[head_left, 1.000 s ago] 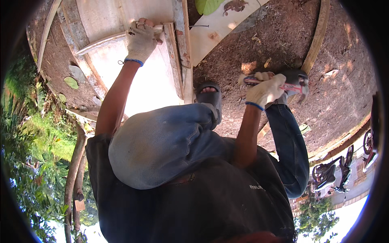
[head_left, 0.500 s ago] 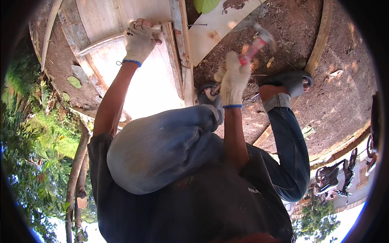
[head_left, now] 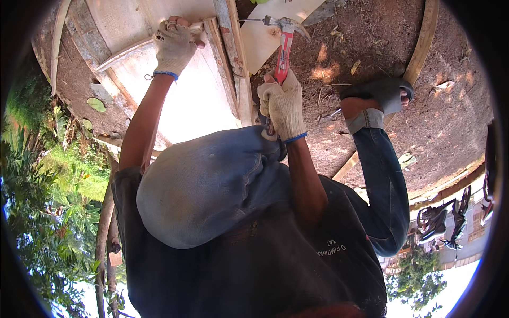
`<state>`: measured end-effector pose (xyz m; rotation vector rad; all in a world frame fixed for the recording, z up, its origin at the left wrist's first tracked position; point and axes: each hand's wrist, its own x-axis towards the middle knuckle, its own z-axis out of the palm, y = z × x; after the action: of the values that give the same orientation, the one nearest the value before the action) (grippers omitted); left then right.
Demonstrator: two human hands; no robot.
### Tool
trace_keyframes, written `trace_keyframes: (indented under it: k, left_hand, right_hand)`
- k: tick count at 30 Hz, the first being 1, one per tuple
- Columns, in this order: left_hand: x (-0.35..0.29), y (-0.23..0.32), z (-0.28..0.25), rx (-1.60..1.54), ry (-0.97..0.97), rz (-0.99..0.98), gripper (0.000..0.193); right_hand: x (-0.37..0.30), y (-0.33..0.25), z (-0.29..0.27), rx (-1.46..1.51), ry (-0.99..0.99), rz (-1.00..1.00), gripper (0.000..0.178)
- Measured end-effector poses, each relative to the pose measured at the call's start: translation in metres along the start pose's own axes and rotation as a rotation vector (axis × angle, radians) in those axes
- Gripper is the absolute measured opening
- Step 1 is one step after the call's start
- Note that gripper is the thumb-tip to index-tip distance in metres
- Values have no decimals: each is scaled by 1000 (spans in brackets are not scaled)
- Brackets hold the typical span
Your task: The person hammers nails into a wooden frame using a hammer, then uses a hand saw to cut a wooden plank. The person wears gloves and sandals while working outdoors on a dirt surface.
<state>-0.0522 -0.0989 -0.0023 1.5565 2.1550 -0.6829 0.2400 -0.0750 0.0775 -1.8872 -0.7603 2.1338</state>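
Note:
My left hand (head_left: 175, 49), in a pale knit glove with a blue cuff, is closed around a thin wooden strip (head_left: 127, 53) lying across a pale board (head_left: 193, 100). The strip's end meets an upright wooden batten (head_left: 221, 66). Beside it runs a weathered timber (head_left: 237, 55), from whose right side a long nail (head_left: 251, 20) sticks out. My right hand (head_left: 283, 103), gloved the same way, grips a claw hammer (head_left: 284, 52) by its red handle. The hammer's head is at the nail's outer end. Something dark below my right hand is partly hidden.
A pale flat panel (head_left: 261, 45) lies on the brown soil right of the timber. My bent knee (head_left: 185, 185) rises close in front of the board. My sandalled foot (head_left: 384, 95) rests by a curved wooden edge (head_left: 419, 47). Motorbikes (head_left: 435, 222) stand at far right.
My right hand has swung the hammer left, from over the soil to the nail's end. My left hand keeps its hold on the strip. The whole view has shifted slightly.

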Motion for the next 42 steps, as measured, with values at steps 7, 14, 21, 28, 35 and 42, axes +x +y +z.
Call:
trace_keyframes:
  k: [7,14,21,28,35,42]
  left_hand:
    - [0,-8,2,-25,62,9,72]
    - [24,-11,-4,-95,25,6,74]
    - [4,-3,-8,-49,-77,-24,79]
    - [2,-8,13,-54,32,48,83]
    - [8,-10,6,-44,53,27,78]
    - [23,-22,13,-263,83,87,80]
  right_hand:
    - [18,-74,-154,675,607,-58,20]
    - [-7,-36,-19,300,349,45,17]
    - [14,-67,-131,727,721,-23,27]
    - [-7,-47,-24,219,265,130,17]
    - [28,-10,-138,564,544,-320,22]
    - [0,-41,-31,380,199,127,16]
